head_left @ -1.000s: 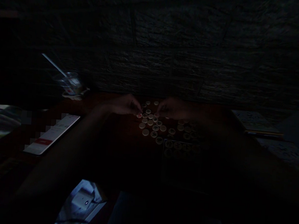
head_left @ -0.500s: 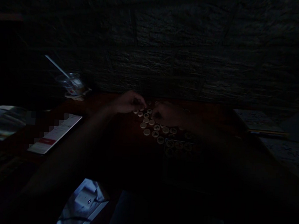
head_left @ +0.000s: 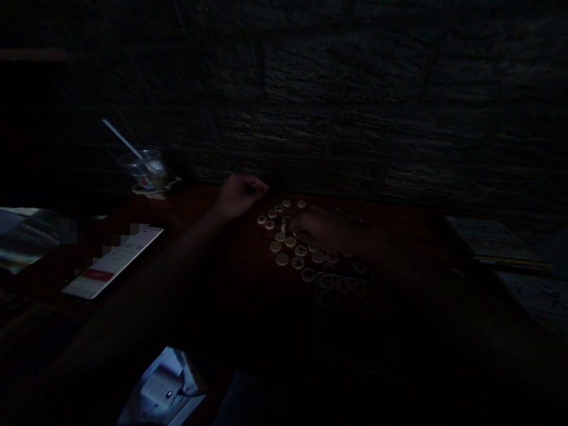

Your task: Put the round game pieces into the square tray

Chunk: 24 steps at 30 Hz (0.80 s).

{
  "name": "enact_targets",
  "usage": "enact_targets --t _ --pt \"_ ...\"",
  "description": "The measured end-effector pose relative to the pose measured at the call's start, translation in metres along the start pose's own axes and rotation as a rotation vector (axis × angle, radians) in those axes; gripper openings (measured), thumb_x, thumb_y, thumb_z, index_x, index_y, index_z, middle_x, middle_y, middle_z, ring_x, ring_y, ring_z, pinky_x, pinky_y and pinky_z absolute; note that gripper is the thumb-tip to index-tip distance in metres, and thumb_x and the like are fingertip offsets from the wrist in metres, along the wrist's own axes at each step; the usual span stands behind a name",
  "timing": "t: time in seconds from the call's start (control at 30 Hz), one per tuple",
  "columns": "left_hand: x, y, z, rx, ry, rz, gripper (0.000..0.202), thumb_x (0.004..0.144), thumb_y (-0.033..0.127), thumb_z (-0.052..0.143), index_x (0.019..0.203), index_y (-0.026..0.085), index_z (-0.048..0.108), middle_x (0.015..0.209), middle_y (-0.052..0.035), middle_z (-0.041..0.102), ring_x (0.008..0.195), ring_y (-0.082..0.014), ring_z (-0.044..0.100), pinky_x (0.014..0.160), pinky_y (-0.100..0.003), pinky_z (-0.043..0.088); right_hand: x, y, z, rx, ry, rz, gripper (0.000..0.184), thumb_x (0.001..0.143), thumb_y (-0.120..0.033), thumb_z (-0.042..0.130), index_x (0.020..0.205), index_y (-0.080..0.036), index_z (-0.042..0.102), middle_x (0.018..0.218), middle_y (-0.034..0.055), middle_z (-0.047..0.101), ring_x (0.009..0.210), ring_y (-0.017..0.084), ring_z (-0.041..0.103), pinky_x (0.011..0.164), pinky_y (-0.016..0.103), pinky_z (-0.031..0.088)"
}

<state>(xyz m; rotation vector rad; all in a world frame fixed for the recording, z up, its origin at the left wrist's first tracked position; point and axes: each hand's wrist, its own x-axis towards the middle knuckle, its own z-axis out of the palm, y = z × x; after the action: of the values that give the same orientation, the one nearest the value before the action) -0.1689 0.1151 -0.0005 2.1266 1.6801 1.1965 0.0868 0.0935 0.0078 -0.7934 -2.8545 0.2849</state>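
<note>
Round wooden Chinese chess pieces [head_left: 301, 250] lie scattered on the dark table, several with characters facing up. Beyond their left edge, my left hand [head_left: 240, 196] is raised with its fingers curled and the tips close together; whether it holds anything is too dark to tell. My right hand [head_left: 322, 229] reaches in over the middle of the pieces. Its fingers are bent down, with the tips at a Chinese chess piece [head_left: 285, 228]. A dark tray [head_left: 314, 319] near me has several pieces in rows along its far side.
A phone [head_left: 115, 263] with a lit screen lies at the left. Behind it stands a clear plastic cup [head_left: 153, 171] with a straw. Printed booklets [head_left: 491, 237] lie at the right. A stone-like wall [head_left: 320, 112] rises behind the table [head_left: 240, 281].
My left hand has drawn away from the pieces, back and to the left. My right hand has moved slightly right and nearer to me. The view has shifted a little.
</note>
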Motion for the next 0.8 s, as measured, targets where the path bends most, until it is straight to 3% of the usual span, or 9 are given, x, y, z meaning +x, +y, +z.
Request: enact_targets --t 0.13,0.3,0.4,0.53,0.8 --pt "-0.004 0.011 0.002 -0.072 -0.135 0.045 0.02 0.082 0.029 0.068 0.091 0.016 0.08 0.096 -0.0081 0.081 0.09 -0.0223 0.074 0.084 -0.033 0.055 0.0 0.005 -0.003 0.1 0.03 -0.049 0.02 0.093 -0.013 0.056 0.097 -0.016 0.075 0.093 0.0063 0.075 0.08 0.017 0.065 0.071 0.029 0.044" --pt "-0.013 0.034 -0.001 -0.168 -0.611 0.073 0.021 0.076 0.035 0.076 0.088 0.018 0.079 0.085 -0.0052 0.08 0.078 -0.0197 0.073 0.071 -0.028 0.054 0.001 0.021 -0.003 0.322 0.034 0.038 0.02 0.087 -0.009 0.064 0.103 -0.013 0.077 0.096 0.0054 0.077 0.079 0.014 0.067 0.071 0.025 0.046" --pt "-0.018 0.043 -0.002 -0.131 -0.763 0.075 0.029 0.071 0.037 0.08 0.094 0.019 0.079 0.09 -0.0047 0.08 0.081 -0.0196 0.074 0.069 -0.026 0.053 0.001 0.026 -0.004 0.327 0.021 0.056 0.015 0.086 -0.009 0.068 0.096 -0.012 0.079 0.09 0.006 0.077 0.077 0.014 0.067 0.07 0.025 0.046" --pt "-0.02 0.047 -0.001 -0.091 -0.82 0.062 0.032 0.074 0.04 0.079 0.099 0.021 0.08 0.096 -0.0036 0.081 0.086 -0.0194 0.075 0.072 -0.025 0.053 -0.004 0.026 -0.024 0.297 0.081 0.11 0.013 0.087 -0.011 0.069 0.093 -0.01 0.08 0.086 0.0063 0.077 0.076 0.015 0.068 0.069 0.026 0.046" --pt "-0.017 0.032 0.006 -0.079 -0.741 0.12 0.021 0.073 0.041 0.08 0.089 0.028 0.084 0.09 -0.0024 0.081 0.082 -0.0214 0.075 0.07 -0.026 0.054 -0.056 0.033 -0.103 0.384 0.414 0.335 0.014 0.091 -0.022 0.065 0.093 -0.016 0.077 0.086 0.0029 0.077 0.067 0.013 0.064 0.06 0.024 0.047"
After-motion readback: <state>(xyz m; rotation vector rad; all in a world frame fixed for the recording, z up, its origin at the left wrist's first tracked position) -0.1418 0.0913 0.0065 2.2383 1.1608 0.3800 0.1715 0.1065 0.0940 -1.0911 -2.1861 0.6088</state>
